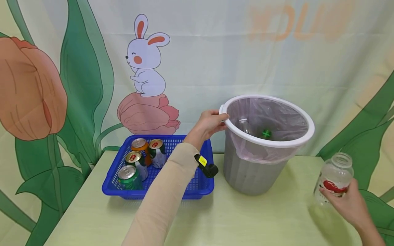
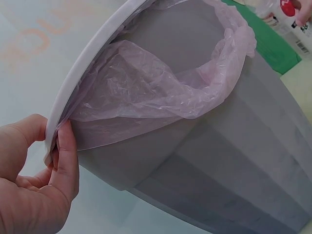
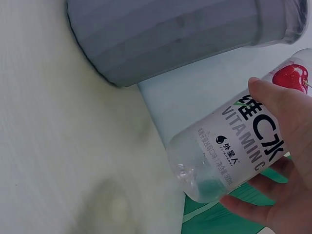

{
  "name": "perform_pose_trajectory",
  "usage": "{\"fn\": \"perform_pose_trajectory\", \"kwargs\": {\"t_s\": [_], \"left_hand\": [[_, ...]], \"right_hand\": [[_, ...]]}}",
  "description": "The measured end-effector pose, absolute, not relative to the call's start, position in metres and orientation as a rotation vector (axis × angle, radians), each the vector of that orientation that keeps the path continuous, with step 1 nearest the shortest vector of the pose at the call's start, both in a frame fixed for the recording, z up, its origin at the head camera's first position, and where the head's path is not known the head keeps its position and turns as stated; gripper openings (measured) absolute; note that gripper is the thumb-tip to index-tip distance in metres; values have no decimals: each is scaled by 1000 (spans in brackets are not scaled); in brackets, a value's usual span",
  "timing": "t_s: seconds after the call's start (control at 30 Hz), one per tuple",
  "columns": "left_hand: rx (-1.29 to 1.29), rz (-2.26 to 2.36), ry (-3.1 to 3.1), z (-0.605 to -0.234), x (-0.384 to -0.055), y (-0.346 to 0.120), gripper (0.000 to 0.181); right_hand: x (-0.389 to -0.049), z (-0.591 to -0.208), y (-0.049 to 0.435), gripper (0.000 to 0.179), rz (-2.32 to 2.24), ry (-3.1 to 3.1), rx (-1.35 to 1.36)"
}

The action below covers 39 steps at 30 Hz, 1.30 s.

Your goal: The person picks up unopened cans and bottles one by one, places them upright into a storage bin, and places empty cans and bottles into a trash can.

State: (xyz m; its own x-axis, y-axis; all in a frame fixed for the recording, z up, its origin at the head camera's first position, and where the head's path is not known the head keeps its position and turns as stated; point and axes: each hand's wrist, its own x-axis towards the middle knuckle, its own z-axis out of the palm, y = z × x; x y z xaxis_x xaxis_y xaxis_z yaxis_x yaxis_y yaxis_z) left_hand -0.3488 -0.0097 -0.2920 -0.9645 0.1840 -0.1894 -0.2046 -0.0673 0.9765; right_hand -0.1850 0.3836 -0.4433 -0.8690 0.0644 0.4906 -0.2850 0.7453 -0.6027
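My left hand (image 1: 212, 123) pinches the white rim (image 2: 73, 80) of a grey trash can (image 1: 252, 174) between thumb and fingers. The can is lined with a thin pinkish plastic bag (image 2: 161, 87), and it leans a little. A clear bottle with a white cap (image 1: 244, 125) and a green piece (image 1: 266, 133) show inside it. At the right, my right hand (image 1: 349, 201) grips a clear plastic bottle (image 3: 234, 141) round its label, which reads "Vitamin C" and bears a red cherry. The bottle is held above the table, its uncapped mouth upward in the head view.
Left of the can stands a blue plastic basket (image 1: 106, 186) with drink cans, among them a green can (image 1: 127, 177) and an orange can (image 1: 140, 145). The pale green table (image 1: 246, 218) ends at a printed curtain (image 1: 197, 68) behind. A black wrist camera (image 1: 207, 166) sits on the left sleeve.
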Motion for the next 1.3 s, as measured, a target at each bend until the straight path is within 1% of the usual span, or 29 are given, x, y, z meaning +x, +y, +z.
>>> {"fn": "perform_pose_trajectory", "kwargs": {"t_s": [0.13, 0.23, 0.37, 0.57, 0.7, 0.9, 1.03, 1.17, 1.3], "left_hand": [[-28, 2125, 1938, -292, -349, -10, 41], [-26, 2124, 1938, -292, -349, -10, 41], [-24, 2121, 1937, -292, -349, -10, 42], [-24, 2127, 1927, -293, -350, -9, 42], [-28, 2129, 1926, -293, -350, -9, 42], [-27, 2119, 1935, -293, -351, -9, 43], [-31, 2125, 1933, -293, -351, -10, 43], [-37, 2129, 1932, -293, -351, -9, 42], [-38, 2127, 1937, -293, -351, -9, 41]], "right_hand": [[-184, -433, 382, 61, 890, -2508, 109], [-185, -426, 381, 64, 875, -2526, 122], [-188, -420, 380, 62, 875, -2516, 172], [-189, -409, 378, 61, 852, -2528, 158], [-193, -403, 377, 60, 865, -2506, 234], [-195, -394, 379, 63, 841, -2500, 288], [-197, -384, 378, 63, 844, -2489, 312], [-200, -372, 376, 59, 875, -2491, 358], [-201, -362, 374, 61, 857, -2528, 355]]}}
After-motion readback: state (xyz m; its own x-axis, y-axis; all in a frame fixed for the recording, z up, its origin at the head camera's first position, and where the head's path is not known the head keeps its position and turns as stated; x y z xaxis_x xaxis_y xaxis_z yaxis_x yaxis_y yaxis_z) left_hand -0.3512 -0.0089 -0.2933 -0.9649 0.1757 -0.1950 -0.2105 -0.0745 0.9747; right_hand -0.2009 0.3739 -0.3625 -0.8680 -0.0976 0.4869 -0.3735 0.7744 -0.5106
